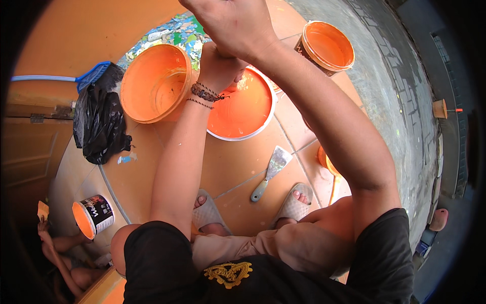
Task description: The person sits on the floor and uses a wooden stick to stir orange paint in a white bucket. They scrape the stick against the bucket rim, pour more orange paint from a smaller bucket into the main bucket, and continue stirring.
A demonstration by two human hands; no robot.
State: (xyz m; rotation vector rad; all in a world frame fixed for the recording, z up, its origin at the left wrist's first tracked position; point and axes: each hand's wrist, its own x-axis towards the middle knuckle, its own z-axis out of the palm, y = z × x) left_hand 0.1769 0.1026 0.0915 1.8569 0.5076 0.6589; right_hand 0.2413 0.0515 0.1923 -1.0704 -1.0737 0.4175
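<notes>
My left hand [221, 63], with braided bracelets [203, 93] at the wrist, is raised over a round white-rimmed lid or shallow tub [240, 114] coated in orange paint. Its fingers look curled; whatever they hold is hidden. My right hand [235, 25] crosses just above the left and overlaps it, and its fingers are hidden or cut off by the upper edge. A large orange-coated bucket [152, 83] leans to the left of the lid. On the tiles between my sandalled feet lies a paint scraper [272, 172] with a broad metal blade.
An orange paint pail [329, 45] stands far right; another orange container [328, 162] is partly behind my right arm. At left are a black plastic bag [101, 121], a blue-headed tool [92, 76] and a dark-labelled paint tub [93, 215]. Another person's hand [43, 228] holds an orange-coated brush.
</notes>
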